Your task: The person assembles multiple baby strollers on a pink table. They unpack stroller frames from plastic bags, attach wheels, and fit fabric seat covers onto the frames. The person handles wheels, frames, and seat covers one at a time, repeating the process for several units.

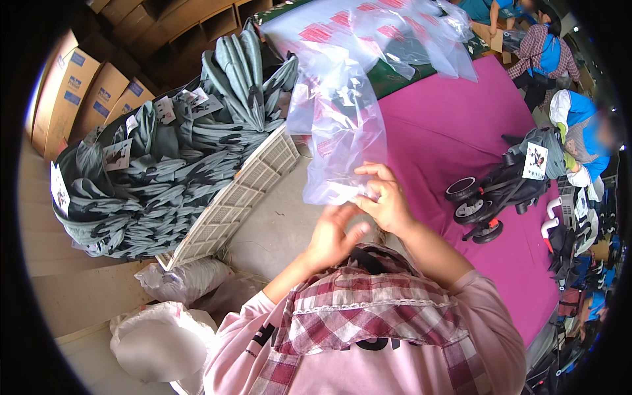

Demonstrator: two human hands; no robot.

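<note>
A clear plastic bag (342, 141) with red print hangs in front of me, its upper end by the bags on the far table. My right hand (390, 205) pinches the bag's lower right edge between thumb and forefinger, the other fingers loosely curled. Just below and to the left, my left hand (334, 236) has its thumb held apart from its fingers. Those fingertips are at the bag's lower edge, partly blurred; no firm grip shows there.
Grey-green fabric pieces with tags (171, 164) fill a white plastic crate (230, 201) at left. More plastic bags (395, 33) lie on a green surface. On the magenta cloth (434, 131) stands a folded stroller (500, 191), handled by a gloved co-worker (582, 135). Cartons (72, 89) stand far left.
</note>
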